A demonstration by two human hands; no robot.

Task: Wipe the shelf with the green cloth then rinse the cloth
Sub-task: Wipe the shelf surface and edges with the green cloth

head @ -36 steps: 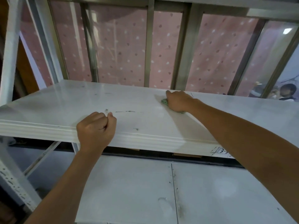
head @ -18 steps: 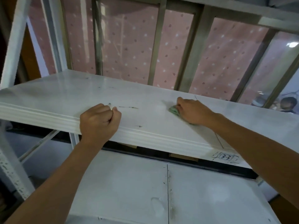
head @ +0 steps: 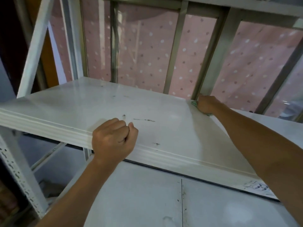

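A white shelf [head: 82, 102] with a few dark marks runs across the head view. My right hand [head: 207, 104] presses the green cloth [head: 194, 103] onto the shelf at its far edge, beside a grey window post. Only small green bits of the cloth show to the left of the hand and under it. My left hand [head: 114, 139] is curled into a fist and rests on the shelf's front edge, holding nothing that I can see.
A lower white shelf [head: 164, 202] lies beneath. A white perforated upright [head: 19, 174] stands at the left. Behind the shelf are grey window bars [head: 173, 54] and a pink dotted curtain [head: 144, 51]. A handwritten label [head: 260, 188] marks the shelf's front edge at the right.
My right hand has slid the green cloth away from me, from the middle of the shelf to its back edge by the window post. My left fist stays on the front edge.
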